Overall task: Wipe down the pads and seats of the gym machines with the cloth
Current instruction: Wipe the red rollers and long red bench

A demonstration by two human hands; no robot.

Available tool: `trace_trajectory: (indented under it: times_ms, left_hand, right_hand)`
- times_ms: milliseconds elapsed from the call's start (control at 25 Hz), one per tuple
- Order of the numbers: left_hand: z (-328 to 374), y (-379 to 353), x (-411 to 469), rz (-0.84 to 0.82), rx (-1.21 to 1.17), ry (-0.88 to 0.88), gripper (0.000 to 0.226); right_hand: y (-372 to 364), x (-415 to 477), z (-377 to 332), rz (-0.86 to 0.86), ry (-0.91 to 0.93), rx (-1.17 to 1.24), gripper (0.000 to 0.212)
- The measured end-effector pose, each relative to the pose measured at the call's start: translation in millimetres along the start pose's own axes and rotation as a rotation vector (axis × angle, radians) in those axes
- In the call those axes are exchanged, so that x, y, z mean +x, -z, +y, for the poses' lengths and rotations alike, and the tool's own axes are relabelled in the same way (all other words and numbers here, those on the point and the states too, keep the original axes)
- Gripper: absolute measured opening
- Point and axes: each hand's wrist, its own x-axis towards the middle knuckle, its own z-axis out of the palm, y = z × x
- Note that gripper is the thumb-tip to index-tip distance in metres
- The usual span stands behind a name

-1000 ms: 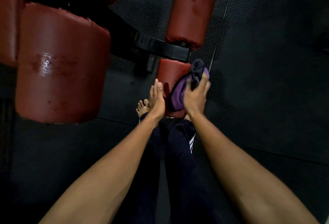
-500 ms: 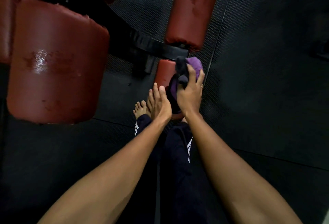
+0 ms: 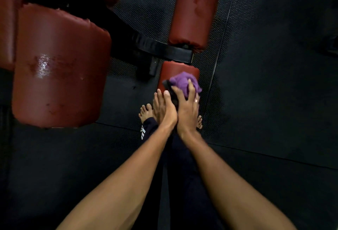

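While the right hand [image 3: 188, 107] holds the bunched purple cloth [image 3: 183, 81] under its curved fingers and thumb and presses it on the lower roller pad [image 3: 175, 69], the step in hand seems to be the wiping of this small pad. The cloth sits on the near part of the pad, so the far end beside the black bar [image 3: 164, 48] is, I judge, not yet done. The left hand [image 3: 162, 109] has straight fingers close together and holds nothing. It lies at the left side of the same pad, but I cannot tell if it really touches it. The next move probably calls for pushing the cloth toward the far end and around the curved sides with firm pressure, because such a roller may turn. The upper roller pad [image 3: 193, 12] would come after.
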Motion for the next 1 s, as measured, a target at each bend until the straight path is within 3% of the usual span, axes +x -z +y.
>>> trace_trajectory:
  times_ms: [80,200,280,320,360,440,600,720,840,920,1000]
  left_hand:
    - [-9,0,1,-0.019,0.006,-0.013,0.081]
    - [-20,6,23,-0.062,-0.089,0.028,0.073]
    - [-63,-7,77,-0.098,-0.198,0.172,0.094]
    - [-111,-30,123,-0.023,-0.239,0.229,0.106]
    - [-154,-50,176,0.005,-0.317,0.289,0.113]
    - [-158,-57,180,-0.029,-0.329,0.377,0.115]
    - [-15,-3,14,-0.075,0.007,0.035,0.072]
    - [-6,-5,-7,-0.024,0.002,-0.011,0.066]
    - [-54,-15,61,0.034,-0.153,0.076,0.09]
    - [-116,-42,133,0.009,-0.272,0.258,0.11]
    - [-158,-61,208,0.03,-0.417,0.348,0.12]
  right_hand:
    - [5,42,3,0.034,-0.028,-0.002,0.062]
    - [4,57,13,0.167,-0.318,0.213,0.051]
    - [-8,28,30,0.197,-0.5,0.317,0.052]
    - [-13,4,35,0.152,-0.519,0.322,0.055]
    - [-18,-23,37,0.094,-0.483,0.289,0.058]
    - [-20,-59,32,0.005,-0.335,0.182,0.059]
    - [-15,-22,17,0.0,-0.057,-0.025,0.066]
    - [-5,27,20,0.002,0.032,-0.064,0.06]
    - [-2,35,20,0.072,-0.159,0.114,0.057]
    - [-8,25,21,0.121,-0.362,0.255,0.055]
    - [-14,2,23,0.065,-0.487,0.289,0.064]
